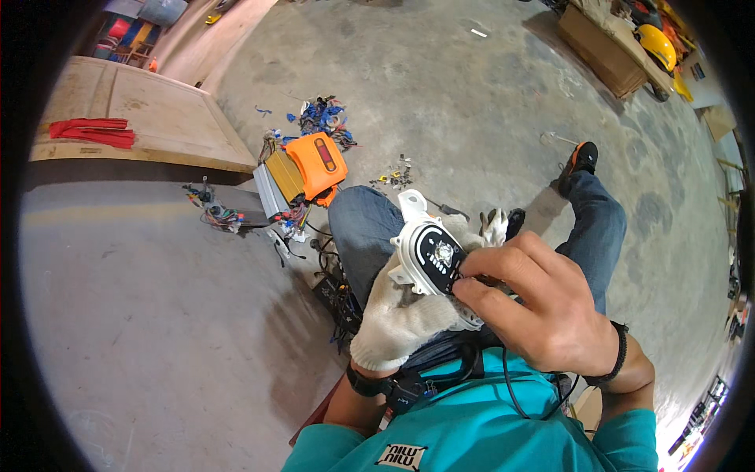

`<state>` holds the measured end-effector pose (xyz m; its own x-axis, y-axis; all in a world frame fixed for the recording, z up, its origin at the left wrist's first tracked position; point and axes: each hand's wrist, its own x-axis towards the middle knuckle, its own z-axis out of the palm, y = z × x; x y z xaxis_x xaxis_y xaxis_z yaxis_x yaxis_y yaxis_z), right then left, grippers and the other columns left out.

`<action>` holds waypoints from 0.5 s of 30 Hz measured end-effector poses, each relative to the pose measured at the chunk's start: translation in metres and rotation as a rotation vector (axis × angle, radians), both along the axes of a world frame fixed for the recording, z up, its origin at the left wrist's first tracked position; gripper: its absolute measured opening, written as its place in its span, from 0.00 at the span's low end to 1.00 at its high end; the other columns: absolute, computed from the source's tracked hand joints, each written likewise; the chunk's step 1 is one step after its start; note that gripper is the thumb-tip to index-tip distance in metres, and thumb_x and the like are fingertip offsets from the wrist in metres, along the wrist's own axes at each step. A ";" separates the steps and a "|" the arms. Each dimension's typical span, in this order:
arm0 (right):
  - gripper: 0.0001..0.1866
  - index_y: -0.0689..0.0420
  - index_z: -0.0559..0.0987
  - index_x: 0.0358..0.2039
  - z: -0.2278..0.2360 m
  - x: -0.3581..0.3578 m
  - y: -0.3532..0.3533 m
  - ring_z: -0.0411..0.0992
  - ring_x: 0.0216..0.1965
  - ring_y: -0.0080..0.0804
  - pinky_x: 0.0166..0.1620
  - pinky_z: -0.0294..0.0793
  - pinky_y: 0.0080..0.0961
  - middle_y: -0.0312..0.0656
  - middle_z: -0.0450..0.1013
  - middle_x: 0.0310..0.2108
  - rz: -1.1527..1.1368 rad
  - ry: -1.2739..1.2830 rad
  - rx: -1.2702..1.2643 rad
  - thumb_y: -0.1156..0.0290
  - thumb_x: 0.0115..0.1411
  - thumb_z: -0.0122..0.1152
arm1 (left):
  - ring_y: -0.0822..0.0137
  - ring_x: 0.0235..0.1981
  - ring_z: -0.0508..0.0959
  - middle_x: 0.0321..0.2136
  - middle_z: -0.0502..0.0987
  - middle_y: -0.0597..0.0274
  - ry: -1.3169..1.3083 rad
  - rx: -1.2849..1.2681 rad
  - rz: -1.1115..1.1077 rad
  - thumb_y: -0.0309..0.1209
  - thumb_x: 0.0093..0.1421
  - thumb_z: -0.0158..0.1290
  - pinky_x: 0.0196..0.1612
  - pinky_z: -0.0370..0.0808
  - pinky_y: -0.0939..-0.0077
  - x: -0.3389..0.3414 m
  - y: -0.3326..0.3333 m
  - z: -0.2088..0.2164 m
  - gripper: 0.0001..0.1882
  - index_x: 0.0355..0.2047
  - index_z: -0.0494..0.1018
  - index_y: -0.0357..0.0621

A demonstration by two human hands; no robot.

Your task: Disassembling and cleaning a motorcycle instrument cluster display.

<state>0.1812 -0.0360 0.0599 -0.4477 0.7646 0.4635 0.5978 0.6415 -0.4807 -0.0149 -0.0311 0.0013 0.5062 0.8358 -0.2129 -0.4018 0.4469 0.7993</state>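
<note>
My left hand (405,318), in a white knitted glove, cradles a white plastic housing (410,206) above my lap. Set in the housing's face is a rounded black panel (432,263) with white markings and a clear or silvery round piece near its middle. My bare right hand (543,303) reaches across from the right. Its thumb and forefinger close in a pinch at the panel's right edge; the fingertips partly cover that edge. Another white glove (494,228) appears just beyond the hands, near my knees.
An orange-cased device (316,167) lies beside a gold-and-silver metal box (275,185) on the floor. Around them are loose wires (220,214), blue scraps (322,116) and small parts (397,173). Red gloves (93,132) lie on a wooden board at left. A cardboard box (602,55) stands far right.
</note>
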 end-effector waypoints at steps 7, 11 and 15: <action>0.13 0.67 0.77 0.32 -0.003 -0.001 -0.001 0.76 0.38 0.42 0.33 0.80 0.31 0.51 0.76 0.42 -0.012 0.066 -0.004 0.75 0.46 0.63 | 0.54 0.57 0.75 0.57 0.72 0.44 0.117 0.037 0.017 0.32 0.71 0.46 0.60 0.75 0.63 -0.001 0.000 -0.001 0.25 0.64 0.62 0.32; 0.12 0.67 0.77 0.32 -0.004 -0.001 -0.003 0.77 0.39 0.43 0.35 0.81 0.31 0.51 0.76 0.42 -0.021 0.077 -0.022 0.74 0.47 0.62 | 0.55 0.56 0.76 0.57 0.72 0.44 0.163 0.028 0.047 0.33 0.71 0.46 0.59 0.76 0.63 -0.004 -0.008 -0.009 0.25 0.63 0.63 0.30; 0.11 0.67 0.77 0.33 -0.003 0.002 -0.004 0.78 0.39 0.44 0.36 0.82 0.32 0.52 0.76 0.42 -0.011 0.099 -0.082 0.74 0.49 0.62 | 0.68 0.50 0.77 0.51 0.76 0.59 0.084 -0.086 0.113 0.21 0.54 0.67 0.56 0.75 0.72 -0.002 -0.010 -0.008 0.32 0.59 0.68 0.37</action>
